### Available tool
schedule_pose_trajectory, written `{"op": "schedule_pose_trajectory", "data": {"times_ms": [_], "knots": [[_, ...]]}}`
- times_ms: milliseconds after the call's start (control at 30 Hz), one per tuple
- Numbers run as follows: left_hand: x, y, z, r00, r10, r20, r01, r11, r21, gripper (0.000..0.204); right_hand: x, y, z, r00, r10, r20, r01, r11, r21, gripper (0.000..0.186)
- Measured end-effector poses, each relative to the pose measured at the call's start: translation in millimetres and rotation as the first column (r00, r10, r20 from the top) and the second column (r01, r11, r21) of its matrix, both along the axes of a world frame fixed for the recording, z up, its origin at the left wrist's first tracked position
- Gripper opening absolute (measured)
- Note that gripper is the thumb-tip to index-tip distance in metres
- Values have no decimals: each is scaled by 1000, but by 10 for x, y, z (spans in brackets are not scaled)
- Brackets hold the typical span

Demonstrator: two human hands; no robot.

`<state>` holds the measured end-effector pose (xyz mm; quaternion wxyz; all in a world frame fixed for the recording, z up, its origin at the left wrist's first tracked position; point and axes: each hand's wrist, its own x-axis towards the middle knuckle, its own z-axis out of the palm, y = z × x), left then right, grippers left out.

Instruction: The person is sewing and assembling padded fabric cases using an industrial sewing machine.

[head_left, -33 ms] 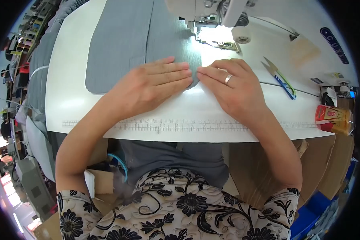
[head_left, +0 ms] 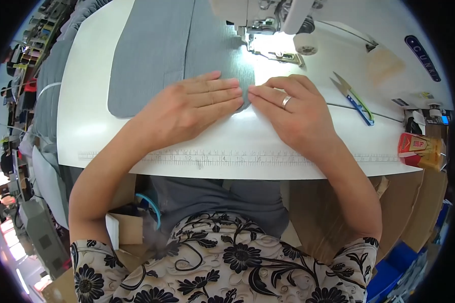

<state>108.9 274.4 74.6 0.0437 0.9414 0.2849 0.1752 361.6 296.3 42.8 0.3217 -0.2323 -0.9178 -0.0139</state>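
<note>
My left hand [head_left: 187, 106] lies flat on a grey fabric panel [head_left: 146, 50] with a seam running along it, fingers stretched toward the right. Just right of it, my right hand [head_left: 293, 108], wearing a silver ring, has its fingers drawn together, their tips gripping the panel's rounded near edge; the thumb is hidden. Above both hands is the white sewing machine [head_left: 288, 20], its lit needle area and metal attachment [head_left: 278, 56] beside the fabric. Thread snips [head_left: 354, 101] with blue and green handles lie to the right.
The white worktop [head_left: 86, 136] has a printed ruler [head_left: 197, 159] along its front edge. A red-and-yellow packet [head_left: 419, 151] sits at the right end. Grey fabric [head_left: 50, 106] is piled at the left. Cardboard [head_left: 389, 212] and a blue bin [head_left: 394, 265] are below right.
My right fingertips have shifted very slightly to the left along the fabric edge. Everything else looks the same.
</note>
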Motion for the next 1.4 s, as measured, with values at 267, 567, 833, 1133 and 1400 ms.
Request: {"op": "schedule_pose_trajectory", "data": {"times_ms": [267, 567, 833, 1133, 1400], "knots": [[2, -49, 11, 999, 9, -36, -9, 1000, -6, 39, -32, -74, 106, 984, 5, 178, -15, 999, 51, 32], [-8, 439, -113, 998, 61, -23, -58, 991, 124, 32, -162, 211, -36, 961, -213, 174, 209, 977, 39, 27], [146, 417, -104, 977, 198, -76, -177, 959, 220, 22, -108, 228, -49, 969, -242, -49, 236, 965, -114, 21], [245, 357, -169, 915, 333, -229, -249, 911, 329, 25, -120, 228, -56, 968, -230, -102, 216, 967, -134, 17], [384, 371, 64, 767, 403, -500, -428, 901, 70, 30, -108, 225, -65, 968, -239, -76, 227, 963, -147, 18]]}}
